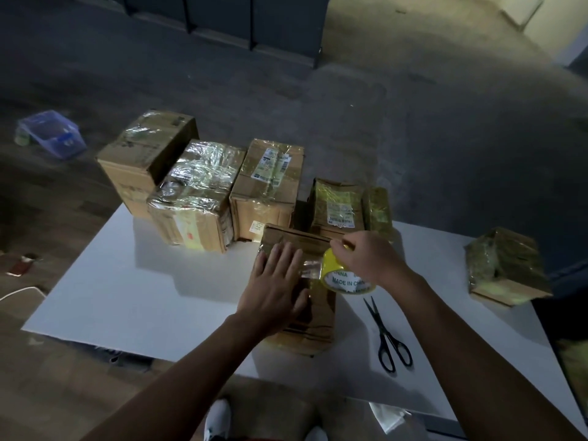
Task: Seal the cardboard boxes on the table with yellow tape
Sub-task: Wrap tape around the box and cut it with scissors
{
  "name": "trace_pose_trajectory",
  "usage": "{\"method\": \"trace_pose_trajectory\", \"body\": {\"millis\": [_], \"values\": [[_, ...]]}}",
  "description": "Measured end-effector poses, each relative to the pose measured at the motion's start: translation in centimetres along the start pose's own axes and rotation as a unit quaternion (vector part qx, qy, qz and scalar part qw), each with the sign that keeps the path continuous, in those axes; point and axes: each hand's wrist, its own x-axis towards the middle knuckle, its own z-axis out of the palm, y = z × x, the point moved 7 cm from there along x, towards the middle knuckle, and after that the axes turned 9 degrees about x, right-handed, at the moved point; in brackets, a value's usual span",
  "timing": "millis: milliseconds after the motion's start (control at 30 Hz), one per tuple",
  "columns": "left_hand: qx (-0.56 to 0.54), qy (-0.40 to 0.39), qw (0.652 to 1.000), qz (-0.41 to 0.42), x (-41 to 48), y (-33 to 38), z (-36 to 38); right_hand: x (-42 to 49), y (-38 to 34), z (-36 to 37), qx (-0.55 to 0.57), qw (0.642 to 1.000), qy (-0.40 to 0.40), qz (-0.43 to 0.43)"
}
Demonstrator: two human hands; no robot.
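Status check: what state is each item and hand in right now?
Near brown cardboard box: closed, tape strip partly laid across top.
Yellow tape roll: strip pulled out, uncut.
Black scissors: lying unused on white table.
Left hand: flat, pressing the box top.
Right hand: gripping the roll.

I stand in a dim room at a white table (127,281); its top is the brightest surface in view, with soft shadows lying across it. Beyond the table's far edge the grey floor (413,106) looks rough and mottled, and it grows paler toward the far right, where some light reaches it. A row of dark cabinets (222,20) stands along the far side, and at the far right corner I see a pale wall (525,7). Off the table's left edge the floor turns to brown wood planks (63,393). A blue plastic container (51,133) sits on the floor there, well apart from the table, and a white cable (19,292) curves in nearer the left edge.
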Motion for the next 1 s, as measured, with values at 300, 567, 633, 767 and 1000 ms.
{"method": "trace_pose_trajectory", "body": {"millis": [300,567,633,767,1000], "values": [[0.008,-0.033,0.999,0.021,-0.5,2.1,1.4,-1.7,2.2,-0.2,0.185,0.982,-0.011,0.043],[0.013,-0.047,0.999,0.022,-0.2,2.1,1.6,-1.4,4.8,-1.5,0.012,0.999,0.031,0.016],[0.019,-0.052,0.998,0.02,0.0,2.3,1.5,-2.1,6.7,-1.1,-0.027,0.999,0.019,0.042],[0.059,-0.116,0.992,0.006,0.1,3.5,1.4,-2.3,8.2,1.5,-0.022,0.998,-0.008,0.066],[0.065,-0.205,0.969,-0.12,0.9,8.1,1.5,-1.9,7.6,3.5,-0.036,0.997,-0.03,0.068]]}}
